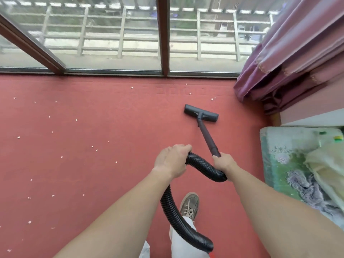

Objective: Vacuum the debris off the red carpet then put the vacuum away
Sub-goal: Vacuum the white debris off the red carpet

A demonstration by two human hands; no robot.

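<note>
1. A plain red carpet (pixel 93 118) covers the whole floor. It runs up to a tall glass window with a brown frame (pixel 163 34), and a pale railing shows through the glass.
2. Small pale scraps of debris (pixel 76 119) lie scattered over the carpet. Most are on the left half, and a few lie close to the window track, beyond the vacuum's head.
3. The flat dark-grey plastic floor head (pixel 201 113) rests on the carpet right of centre, near the window. Its straight dark wand (pixel 207 136) slants back toward the person.
4. The right hand (pixel 223 162) is clamped round the near end of the wand, where the black ribbed hose (pixel 202 164) joins it.
5. The left hand (pixel 171 161) has its fingers curled over the top of the hose's bend, just left of the right hand. From there the hose loops down past a grey-brown laced shoe (pixel 189 205) to the bottom edge.
6. On the right, a folded mauve curtain (pixel 297 53) hangs to the floor at the window's corner. Nearer the person, a mattress in a green floral cover (pixel 290 155) borders the carpet.
7. Open carpet stretches wide to the left and forward to the glass. The right side is hemmed in by the curtain and the mattress.
</note>
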